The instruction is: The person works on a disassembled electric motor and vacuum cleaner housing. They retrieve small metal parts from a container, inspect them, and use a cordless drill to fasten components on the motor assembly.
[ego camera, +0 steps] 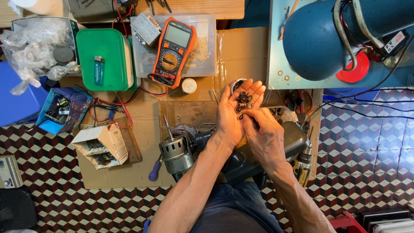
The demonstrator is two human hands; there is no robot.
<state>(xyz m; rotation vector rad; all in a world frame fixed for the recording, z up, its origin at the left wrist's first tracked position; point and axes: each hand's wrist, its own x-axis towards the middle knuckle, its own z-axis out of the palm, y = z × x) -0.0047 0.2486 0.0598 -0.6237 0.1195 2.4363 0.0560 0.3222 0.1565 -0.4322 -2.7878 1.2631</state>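
Head view: above a cardboard-covered bench [241, 47], the left hand [235, 110] lies palm up, fingers spread, cradling a heap of small dark metal parts [244, 102]. The right hand [263, 131] pinches its fingertips together at the heap's lower edge. An electric motor [176, 151] sits just left of the wrists, an orange multimeter [174, 49] farther back.

Green box [105, 54], orange meter [174, 47], prob. dark washers [244, 102], checkered red/white/blk floor [366, 151].

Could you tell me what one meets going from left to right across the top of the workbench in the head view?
Crumpled plastic bags → green box with a lighter on its lid → orange multimeter → left hand cupping small dark metal parts → blue lamp shade → red disc.
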